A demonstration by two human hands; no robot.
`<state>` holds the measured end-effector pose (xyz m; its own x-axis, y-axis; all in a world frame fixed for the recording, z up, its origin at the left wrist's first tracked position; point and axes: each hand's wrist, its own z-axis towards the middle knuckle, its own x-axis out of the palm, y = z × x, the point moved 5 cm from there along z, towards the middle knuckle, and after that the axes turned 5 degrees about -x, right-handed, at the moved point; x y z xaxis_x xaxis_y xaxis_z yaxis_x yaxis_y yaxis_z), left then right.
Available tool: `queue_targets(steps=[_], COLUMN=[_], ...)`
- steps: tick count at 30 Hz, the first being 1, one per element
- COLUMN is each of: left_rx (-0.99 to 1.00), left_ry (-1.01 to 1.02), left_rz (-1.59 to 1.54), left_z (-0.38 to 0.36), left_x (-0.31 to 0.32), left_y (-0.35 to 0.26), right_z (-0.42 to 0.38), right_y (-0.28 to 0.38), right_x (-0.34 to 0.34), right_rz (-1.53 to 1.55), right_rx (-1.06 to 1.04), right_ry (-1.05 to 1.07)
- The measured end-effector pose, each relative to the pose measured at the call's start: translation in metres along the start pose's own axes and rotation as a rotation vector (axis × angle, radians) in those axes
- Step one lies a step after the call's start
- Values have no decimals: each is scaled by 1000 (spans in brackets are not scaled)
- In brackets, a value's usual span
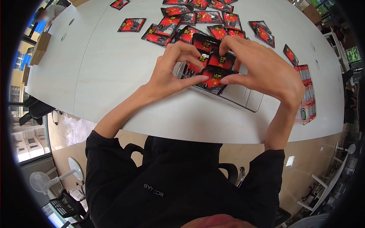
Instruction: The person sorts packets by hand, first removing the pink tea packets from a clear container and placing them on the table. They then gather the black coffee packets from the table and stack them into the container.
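A clear plastic box (249,105) stands before me on the white table, its left part filled with upright red-and-black coffee sachets (215,76) marked with a yellow logo. My left hand (171,66) reaches in from the left, thumb against the front sachet and curled fingers at the sachets behind it. From the right, my right hand (262,68) presses its thumb to the same front sachet, with its fingers over the back of the row. Both hands are closed about the sachets. The box's right end shows bare clear plastic.
Several loose sachets (208,16) lie scattered beyond the box, one lone sachet (131,24) farther left. At right sits a clear tray of red-and-white packets (308,95). Another person (47,15) is at the far left, near a cardboard box (40,49).
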<state>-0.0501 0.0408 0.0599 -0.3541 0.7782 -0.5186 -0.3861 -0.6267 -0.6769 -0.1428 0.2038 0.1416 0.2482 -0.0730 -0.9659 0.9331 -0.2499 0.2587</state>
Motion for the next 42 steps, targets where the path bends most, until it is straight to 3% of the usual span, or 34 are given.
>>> queue_targets(steps=[8,11,13,16,22,31,38,42], left_rx=[45,-55,-23,113,54,-123,-82,-15], left_ry=[6,20,12,15,-109,9,-102,-75], left_rz=[27,-150,-106,71,481,295,221,511], left_z=[1,1,4,11,15,16,15,16], left_x=[-1,1,-2,-12,-18,-14,-14,-19], left_y=[-2,3,2,-5,1,7,3,-8], right_z=[2,3,4,3,6,23,25,24], right_y=[-3,5,7,4,6,14,17,12], right_x=[5,0,2,14,15,14,10,13], right_rz=[34,109,133,-45,-109,-79,-22,-25], right_rx=[-58,-105,28,30,-50,-193,-183,-111], right_ry=[48,21,117,61,21,-69,-38,15])
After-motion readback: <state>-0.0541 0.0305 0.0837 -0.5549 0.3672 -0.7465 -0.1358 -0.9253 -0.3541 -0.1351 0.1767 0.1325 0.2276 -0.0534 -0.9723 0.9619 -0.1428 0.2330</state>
